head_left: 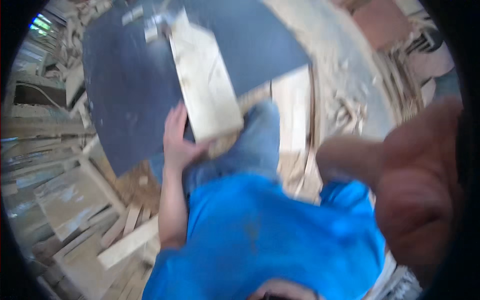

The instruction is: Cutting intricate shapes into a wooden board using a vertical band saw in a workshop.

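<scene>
A pale wooden board [207,82] lies lengthwise on a dark flat work surface [132,95], its near end jutting past the front edge towards me. My left hand [179,137] is at the board's near left corner, fingers along its left side and thumb across the near end. Raised close to the camera on the right, my right hand [420,185] looks large and blurred. Its fingers are not clearly visible, and I see nothing held in it. At the board's far end are small light blocks and a blurred metallic part [157,25].
Wood offcuts [132,240] are heaped on the left, with a pale panel [70,200] among them. To the right of my knee stand light planks [291,110]. Farther right are a dusty curved surface [345,65], shavings [350,112] and a reddish-brown panel [382,22].
</scene>
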